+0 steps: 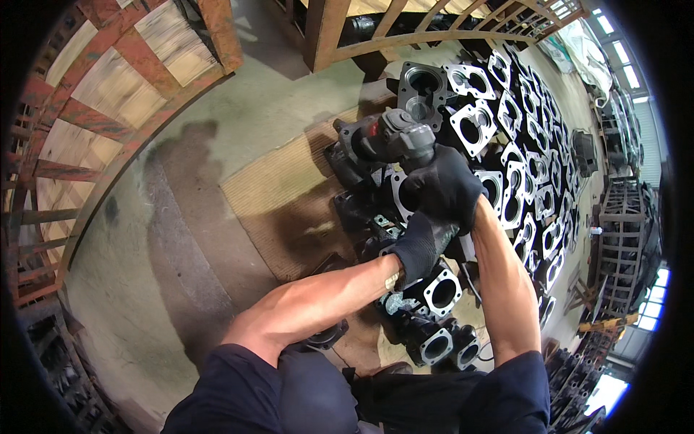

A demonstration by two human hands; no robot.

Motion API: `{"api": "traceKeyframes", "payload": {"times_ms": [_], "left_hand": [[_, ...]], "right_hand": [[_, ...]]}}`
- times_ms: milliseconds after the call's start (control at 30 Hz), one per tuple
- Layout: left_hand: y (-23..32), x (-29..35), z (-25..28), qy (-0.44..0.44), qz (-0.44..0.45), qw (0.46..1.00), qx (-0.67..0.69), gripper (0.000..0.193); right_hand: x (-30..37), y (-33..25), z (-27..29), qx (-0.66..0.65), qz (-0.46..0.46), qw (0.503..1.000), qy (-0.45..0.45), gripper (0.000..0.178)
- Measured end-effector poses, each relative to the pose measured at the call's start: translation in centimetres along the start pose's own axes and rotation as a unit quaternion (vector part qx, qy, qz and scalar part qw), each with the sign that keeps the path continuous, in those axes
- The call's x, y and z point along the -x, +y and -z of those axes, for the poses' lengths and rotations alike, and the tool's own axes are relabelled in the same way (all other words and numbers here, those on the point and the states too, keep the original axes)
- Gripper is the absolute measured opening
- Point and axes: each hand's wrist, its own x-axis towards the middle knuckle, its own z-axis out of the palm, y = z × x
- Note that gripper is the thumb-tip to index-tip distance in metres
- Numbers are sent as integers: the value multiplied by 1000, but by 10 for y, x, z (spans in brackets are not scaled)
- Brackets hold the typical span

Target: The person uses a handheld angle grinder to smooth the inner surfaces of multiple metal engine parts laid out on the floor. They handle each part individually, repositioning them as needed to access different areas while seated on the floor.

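Observation:
Both my hands wear black gloves and are closed round a dark power tool that looks like an angle grinder. My right hand wraps its body just behind the head. My left hand is closed lower down, towards the tool's rear, its fingers partly hidden. The tool's head is over a black metal casting; whether they touch I cannot tell. Close by stand a grey casting with round bores and a black casting with a bright flange face. A thin dark cord hangs below my hands.
Rows of black castings with bright flanges cover the floor at right. Tan corrugated cardboard lies left of the tool. A rusty crate with wooden panels stands at left, another metal-framed crate at the back. Metal racks line the far right.

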Motion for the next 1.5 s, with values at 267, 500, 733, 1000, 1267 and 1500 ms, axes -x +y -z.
{"api": "traceKeyframes", "payload": {"times_ms": [267,500,733,1000,1267,1500], "left_hand": [[0,-3,7,23,-16,996,85,20],[16,30,15,62,-114,987,-95,20],[23,6,19,40,-11,999,-12,19],[-8,41,4,78,-97,986,-114,23],[22,31,19,69,-153,979,-120,23],[-9,54,5,91,-105,981,-134,21]], "right_hand": [[-14,-12,2,38,69,993,-89,21],[-5,-17,-19,-35,3,997,-70,31],[-18,-25,-4,4,-11,998,-64,23],[6,-18,-25,70,29,992,-98,33],[-7,-19,-11,81,-3,994,-76,30],[9,-16,-32,61,4,992,-108,35]]}}
